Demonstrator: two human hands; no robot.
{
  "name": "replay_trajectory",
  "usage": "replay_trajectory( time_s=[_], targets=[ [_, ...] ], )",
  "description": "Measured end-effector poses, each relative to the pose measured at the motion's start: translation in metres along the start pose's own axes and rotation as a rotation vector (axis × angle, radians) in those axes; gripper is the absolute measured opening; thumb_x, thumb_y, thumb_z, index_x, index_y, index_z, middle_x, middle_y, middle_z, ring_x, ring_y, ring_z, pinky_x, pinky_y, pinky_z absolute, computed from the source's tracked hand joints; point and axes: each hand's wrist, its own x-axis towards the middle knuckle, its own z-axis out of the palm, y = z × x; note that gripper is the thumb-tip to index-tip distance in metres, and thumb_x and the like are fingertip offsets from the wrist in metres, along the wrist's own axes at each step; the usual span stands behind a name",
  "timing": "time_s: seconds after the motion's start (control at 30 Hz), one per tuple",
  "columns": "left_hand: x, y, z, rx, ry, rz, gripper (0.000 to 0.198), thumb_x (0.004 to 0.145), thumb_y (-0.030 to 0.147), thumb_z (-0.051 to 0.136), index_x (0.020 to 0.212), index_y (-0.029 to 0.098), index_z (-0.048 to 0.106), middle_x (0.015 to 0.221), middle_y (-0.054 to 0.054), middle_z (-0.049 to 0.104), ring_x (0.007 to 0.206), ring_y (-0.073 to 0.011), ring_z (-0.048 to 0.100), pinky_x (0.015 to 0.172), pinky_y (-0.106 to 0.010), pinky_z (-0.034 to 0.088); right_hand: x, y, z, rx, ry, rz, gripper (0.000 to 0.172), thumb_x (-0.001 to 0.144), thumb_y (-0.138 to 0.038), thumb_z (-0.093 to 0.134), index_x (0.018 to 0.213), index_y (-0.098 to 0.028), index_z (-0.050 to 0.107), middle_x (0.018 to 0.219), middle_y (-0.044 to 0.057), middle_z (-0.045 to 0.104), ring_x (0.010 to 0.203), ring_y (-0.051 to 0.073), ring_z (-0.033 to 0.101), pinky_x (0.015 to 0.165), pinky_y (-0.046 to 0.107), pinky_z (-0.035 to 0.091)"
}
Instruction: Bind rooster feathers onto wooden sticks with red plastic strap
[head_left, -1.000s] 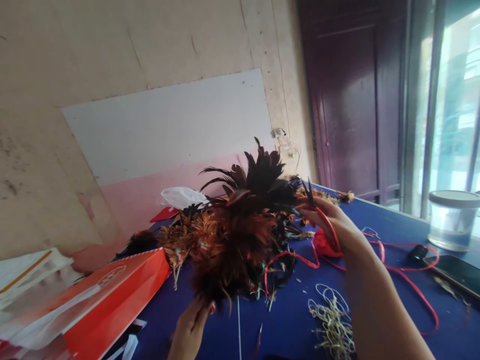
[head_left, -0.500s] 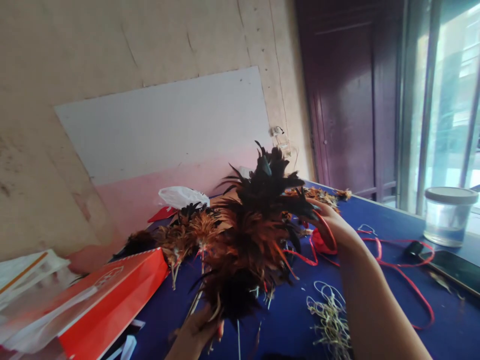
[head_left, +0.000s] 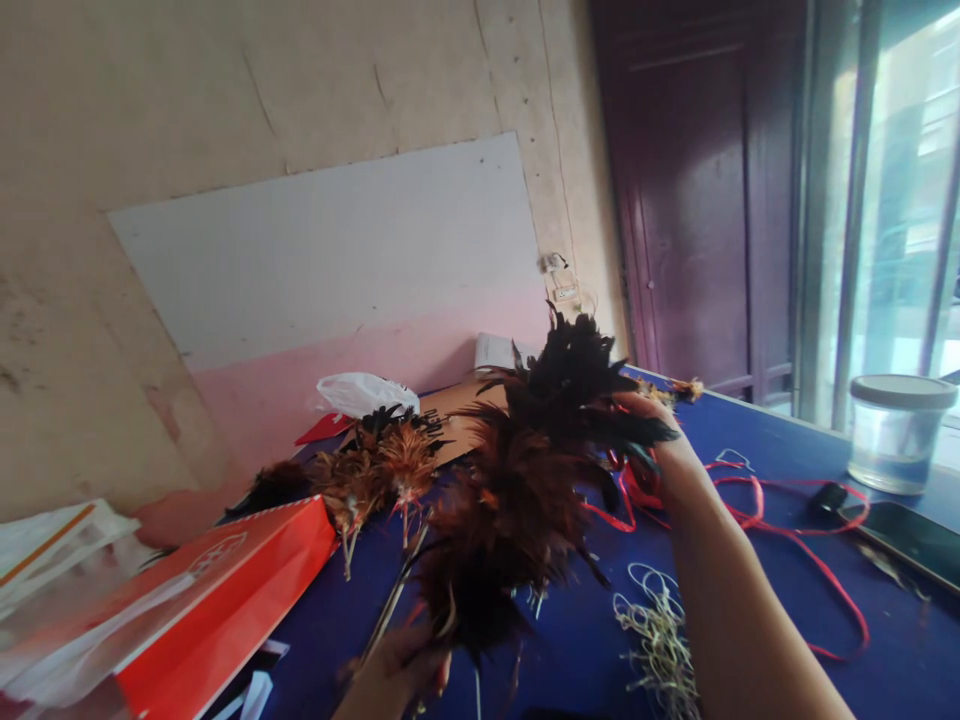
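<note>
A large feather duster [head_left: 517,480], dark brown and rust with black, glossy feathers at its far end, is held up over the blue table between both hands. My left hand [head_left: 409,655] is closed around its near, lower end, below the black tuft. At the far end, my right hand [head_left: 649,415] reaches in from the right; feathers hide most of its fingers, which seem to grip the duster. A red cord [head_left: 637,485] lies beneath my right wrist. Smaller feather bunches on sticks [head_left: 409,460] rest on the table to the left.
On the blue table [head_left: 570,640] lie tangled pale string [head_left: 660,630], a phone [head_left: 915,540] and a lidded clear tub [head_left: 896,440] at right. A red-and-white bag [head_left: 232,590] stands at left. Behind are a plastic bag [head_left: 367,392] and brown cardboard [head_left: 469,410].
The far end of the feather duster has moved right and slightly down with my right hand, uncovering the cardboard behind. My left hand stays near the same spot.
</note>
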Motion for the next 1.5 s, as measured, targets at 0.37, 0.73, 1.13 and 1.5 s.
replay_trajectory(
  time_s=[0.37, 0.73, 1.13, 1.5],
  targets=[
    [-0.013, 0.017, -0.002, -0.249, -0.007, 0.078, 0.034, 0.070, 0.048, 0.065, 0.068, 0.014, 0.062, 0.051, 0.002, 0.047, 0.045, -0.0065, 0.029, 0.043, -0.022, 0.014, -0.004, -0.001, 0.019, -0.257, -0.209, 0.124, 0.044, 0.070, -0.029, 0.058, 0.113, -0.016, 0.056, 0.088, 0.005, 0.066, 0.076, 0.017, 0.059, 0.064, 0.026, 0.044],
    [-0.010, 0.010, -0.006, -0.672, -0.041, 0.160, 0.026, 0.070, 0.037, 0.069, 0.064, 0.014, 0.058, 0.047, 0.005, 0.042, 0.041, -0.0035, 0.022, 0.045, -0.021, 0.019, -0.018, 0.006, 0.053, -0.949, -0.691, 0.048, 0.036, 0.075, -0.028, 0.052, 0.108, -0.020, 0.061, 0.089, 0.007, 0.068, 0.081, 0.020, 0.060, 0.071, 0.028, 0.041],
    [-0.017, 0.017, -0.005, -0.877, -0.141, 0.185, 0.020, 0.068, 0.031, 0.072, 0.072, 0.012, 0.066, 0.047, 0.006, 0.036, 0.042, -0.0031, 0.027, 0.044, -0.019, 0.022, -0.027, 0.014, 0.079, -0.719, -0.939, 0.057, 0.029, 0.073, -0.023, 0.052, 0.099, -0.018, 0.064, 0.077, 0.001, 0.067, 0.065, 0.013, 0.056, 0.058, 0.020, 0.040],
    [-0.015, 0.022, 0.001, -0.838, -0.073, 0.198, 0.023, 0.067, 0.033, 0.073, 0.069, 0.013, 0.062, 0.046, 0.006, 0.040, 0.042, -0.0039, 0.031, 0.044, -0.019, 0.024, -0.046, 0.007, 0.103, -0.929, -0.967, -0.046, 0.036, 0.072, -0.018, 0.050, 0.106, -0.022, 0.060, 0.097, 0.007, 0.067, 0.094, 0.023, 0.059, 0.077, 0.031, 0.039]
  ],
)
